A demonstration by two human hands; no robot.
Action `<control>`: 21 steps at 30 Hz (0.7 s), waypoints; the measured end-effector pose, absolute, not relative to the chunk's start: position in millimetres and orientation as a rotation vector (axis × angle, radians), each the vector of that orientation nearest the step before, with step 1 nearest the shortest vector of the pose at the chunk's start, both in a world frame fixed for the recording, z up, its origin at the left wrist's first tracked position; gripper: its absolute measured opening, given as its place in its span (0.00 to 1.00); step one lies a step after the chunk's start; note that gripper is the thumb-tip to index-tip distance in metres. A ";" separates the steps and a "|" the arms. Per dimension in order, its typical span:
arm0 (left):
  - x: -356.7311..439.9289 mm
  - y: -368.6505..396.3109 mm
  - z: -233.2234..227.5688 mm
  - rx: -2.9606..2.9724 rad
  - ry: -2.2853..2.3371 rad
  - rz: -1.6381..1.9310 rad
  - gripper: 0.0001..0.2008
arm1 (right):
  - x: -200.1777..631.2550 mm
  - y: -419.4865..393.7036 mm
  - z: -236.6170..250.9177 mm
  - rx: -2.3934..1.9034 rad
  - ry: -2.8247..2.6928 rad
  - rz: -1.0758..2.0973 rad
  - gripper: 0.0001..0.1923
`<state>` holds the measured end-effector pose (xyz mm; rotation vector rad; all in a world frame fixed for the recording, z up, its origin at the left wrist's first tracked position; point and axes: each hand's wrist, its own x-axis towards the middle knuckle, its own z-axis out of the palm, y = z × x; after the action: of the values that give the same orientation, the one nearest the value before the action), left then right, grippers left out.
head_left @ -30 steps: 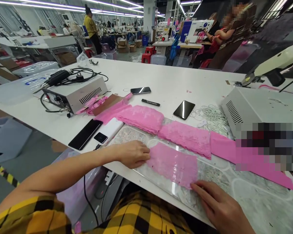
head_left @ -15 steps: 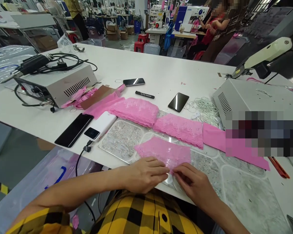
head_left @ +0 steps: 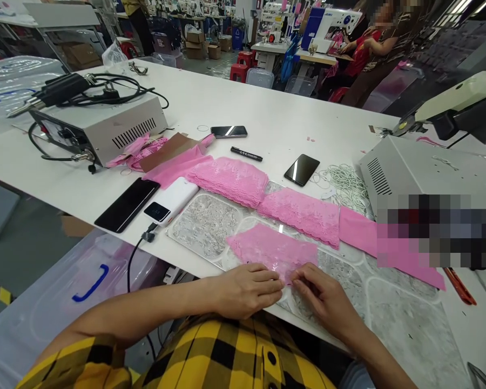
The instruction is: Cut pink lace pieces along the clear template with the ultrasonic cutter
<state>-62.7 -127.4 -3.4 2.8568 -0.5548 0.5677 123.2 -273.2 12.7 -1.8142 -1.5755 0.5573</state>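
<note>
A single sheer pink lace piece (head_left: pixel 271 246) lies flat on the grey marbled board (head_left: pixel 409 319) in front of me. Over its near edge rests my left hand (head_left: pixel 249 289), its fingers stretched out flat and side by side. My right hand (head_left: pixel 322 292) has thumb and fingertips pinched at the lace's near right edge, close to the left fingertips. Just beyond are two stacks of pink lace pieces, a left stack (head_left: pixel 229 181) and a right stack (head_left: pixel 299 213). Plain pink fabric pieces (head_left: pixel 356 229) continue to the right of them.
Two grey machine boxes stand on the table, one at left (head_left: pixel 121 129) and one at right (head_left: pixel 425 167). Phones (head_left: pixel 127 204), a white power bank (head_left: pixel 178 197), a black marker (head_left: pixel 247 154) and tangled pale cord (head_left: pixel 342 183) lie around. Red-handled tweezers-like tool (head_left: pixel 459 286) sits far right.
The whole view has shifted slightly as the head moved. The left hand lies a little flatter by the lace's edge; the right hand keeps its pinch there.
</note>
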 end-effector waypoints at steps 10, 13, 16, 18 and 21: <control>-63.9 -128.9 -1.8 2.888 -0.546 0.568 0.14 | 122.9 -275.5 13.9 -1.779 -1.637 0.582 0.09; -64.0 -128.8 0.7 2.890 -0.538 0.550 0.14 | 120.8 -276.5 10.9 -1.805 -1.697 0.532 0.09; -63.8 -128.7 1.5 2.889 -0.526 0.538 0.13 | 120.1 -276.3 10.3 -1.829 -1.698 0.515 0.10; -63.4 -128.7 0.8 2.880 -0.525 0.544 0.13 | 120.8 -275.9 10.8 -1.828 -1.674 0.539 0.11; -62.2 -129.4 -0.8 2.866 -0.536 0.574 0.12 | 123.4 -275.3 12.3 -1.807 -1.648 0.603 0.13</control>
<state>-62.2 -129.4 -0.8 2.8658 -0.5357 0.5742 123.4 -275.3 12.3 -1.8074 -1.6477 0.6034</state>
